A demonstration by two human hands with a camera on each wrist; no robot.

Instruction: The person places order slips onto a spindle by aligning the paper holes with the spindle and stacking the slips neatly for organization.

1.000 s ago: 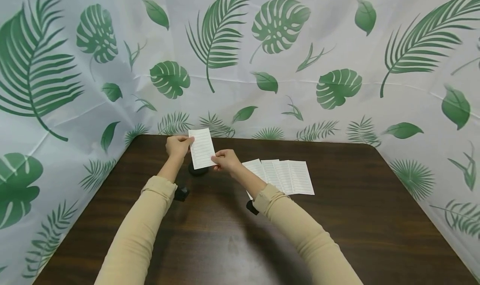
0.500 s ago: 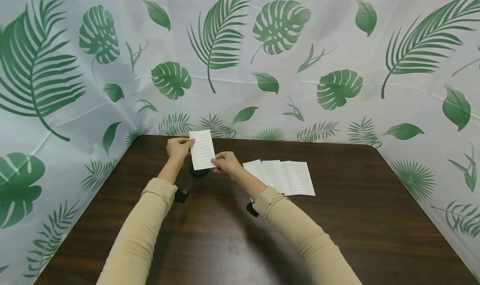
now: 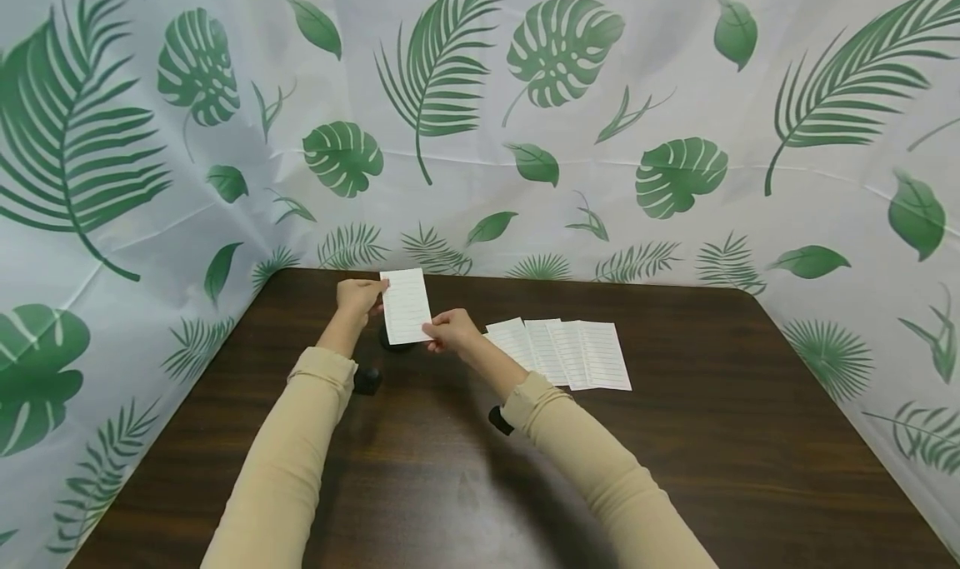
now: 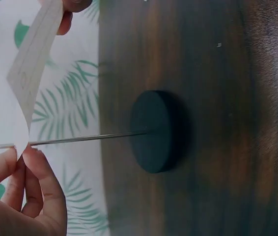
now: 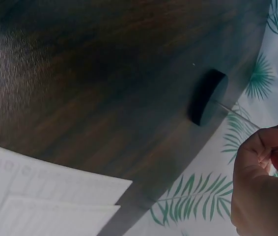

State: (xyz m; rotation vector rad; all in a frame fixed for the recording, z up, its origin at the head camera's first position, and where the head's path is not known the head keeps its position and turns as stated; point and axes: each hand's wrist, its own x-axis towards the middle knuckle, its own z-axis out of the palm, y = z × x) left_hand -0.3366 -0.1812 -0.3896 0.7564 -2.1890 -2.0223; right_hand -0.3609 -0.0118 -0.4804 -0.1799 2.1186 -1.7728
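A white lined sheet [image 3: 406, 306] is held up in the air over the round black base [image 4: 151, 130], pinched at its upper left edge by the fingers and thumb of the left hand [image 3: 360, 296] and at its lower right corner by those of the right hand [image 3: 452, 331]. A thin metal rod [image 4: 90, 138] rises from the base and meets the sheet's edge at the left fingertips, its pointed tip showing beyond; whether it pierces the paper or passes beside it cannot be told. From the head view, the held sheet covers most of the base. Right of the base, overlapping white sheets [image 3: 558, 352] lie fanned out, at least four, their near left part hidden by the right forearm. Nearer the person than the base are two black wrist devices, one at the left wrist [image 3: 367, 380] and one at the right [image 3: 500, 420], beside the turned-back cuffs of beige sleeves [image 3: 270, 461]. A pale speck [image 4: 219, 44] lies near the base. The base stands toward the far edge of a dark wood-grain table [image 3: 750, 436], glossy nearer the person; behind it hangs a creased white backdrop [image 3: 465, 211] printed with green leaves.
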